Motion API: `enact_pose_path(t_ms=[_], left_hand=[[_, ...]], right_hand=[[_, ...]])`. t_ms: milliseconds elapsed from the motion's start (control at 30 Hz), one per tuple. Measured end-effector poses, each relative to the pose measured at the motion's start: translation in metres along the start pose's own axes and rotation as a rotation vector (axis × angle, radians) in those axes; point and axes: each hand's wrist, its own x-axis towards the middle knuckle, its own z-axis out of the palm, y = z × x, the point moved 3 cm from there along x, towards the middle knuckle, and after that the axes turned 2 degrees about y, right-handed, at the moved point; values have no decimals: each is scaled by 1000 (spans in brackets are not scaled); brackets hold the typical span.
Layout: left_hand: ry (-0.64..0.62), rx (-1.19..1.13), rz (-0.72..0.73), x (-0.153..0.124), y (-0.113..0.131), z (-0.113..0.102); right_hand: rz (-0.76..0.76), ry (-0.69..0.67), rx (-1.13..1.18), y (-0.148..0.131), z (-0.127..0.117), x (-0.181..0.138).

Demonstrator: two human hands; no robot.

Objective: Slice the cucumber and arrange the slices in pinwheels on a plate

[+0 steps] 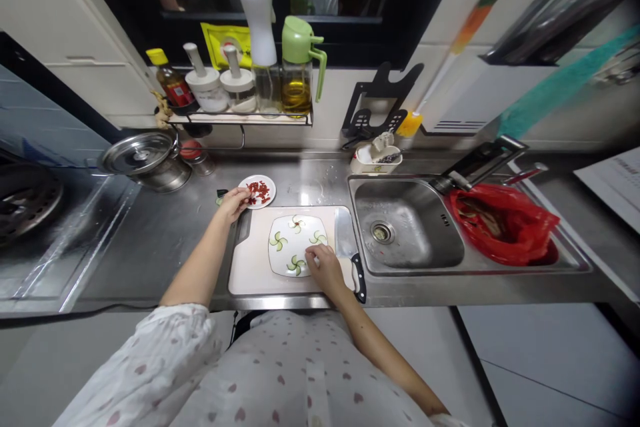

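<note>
My left hand (236,203) is at the left rim of a small white dish (271,190), with its fingers drawn together over the edge. Small red pieces (259,191), which look like dried goji berries, lie in that dish. Over the right edge of a larger white plate (287,240), my right hand (324,264) has thumb and fingers pinched together; anything between them is too small to make out. Green slices are laid on this plate as several pinwheels (296,265), and the far one has a reddish centre. Beneath the plate is a pale cutting board (250,273).
A knife (344,235) with a black handle lies along the board's right side. Further right are the sink (410,227) and a red plastic bag (505,227). A steel pot (145,163) stands back left, below a rack of seasoning bottles (240,119).
</note>
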Motion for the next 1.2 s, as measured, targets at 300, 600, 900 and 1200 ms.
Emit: enact_pose_path(t_ms=[300,600,900,1200], left_hand=[[-197,-52,-17,-31,3,21],[-390,184,181,-75,3,64],[-728,354,350,-116,3,96],[-752,419,318,-123,-6,104]], right_hand=[[-8,34,30,3,-1,5],[-19,109,150,-10,-26,44],[-142,40,160,-23,-41,73],[-138,-83,111,-15,-36,68]])
